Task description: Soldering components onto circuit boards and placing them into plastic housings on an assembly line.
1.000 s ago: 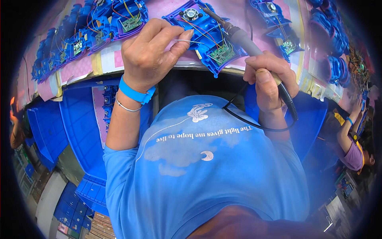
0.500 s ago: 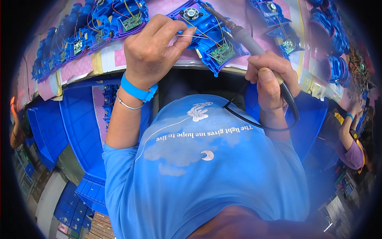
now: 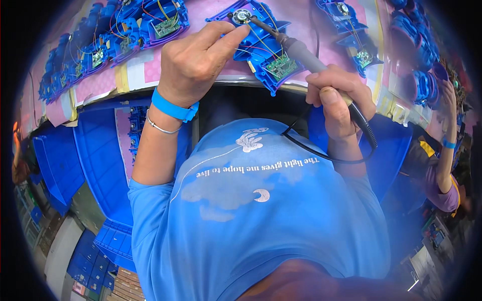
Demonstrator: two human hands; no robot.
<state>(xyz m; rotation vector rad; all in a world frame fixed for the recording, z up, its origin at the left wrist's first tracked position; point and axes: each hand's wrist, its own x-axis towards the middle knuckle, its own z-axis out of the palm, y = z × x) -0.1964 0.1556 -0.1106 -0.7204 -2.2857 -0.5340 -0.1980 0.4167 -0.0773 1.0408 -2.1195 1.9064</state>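
A blue plastic toy shell [image 3: 261,45] lies open on the pink bench top [image 3: 150,70], with a round speaker [image 3: 242,16] at its far end and a small green circuit board [image 3: 279,66] near the edge. My left hand [image 3: 193,60] rests on the shell, index finger stretched toward the speaker; whether it pinches a thin wire I cannot tell. My right hand [image 3: 337,98] grips a soldering iron [image 3: 296,47] whose tip touches the speaker. Its black cord [image 3: 326,155] loops over my blue shirt.
More open blue shells with wires and boards line the bench at upper left [image 3: 125,37] and upper right [image 3: 354,35]. Blue plastic bins [image 3: 95,165] stand below the bench on my left. Another person's arm [image 3: 447,150] shows at the right rim.
The soldering iron's tip has moved left along the shell onto the round speaker. My left index finger has stretched out toward it.
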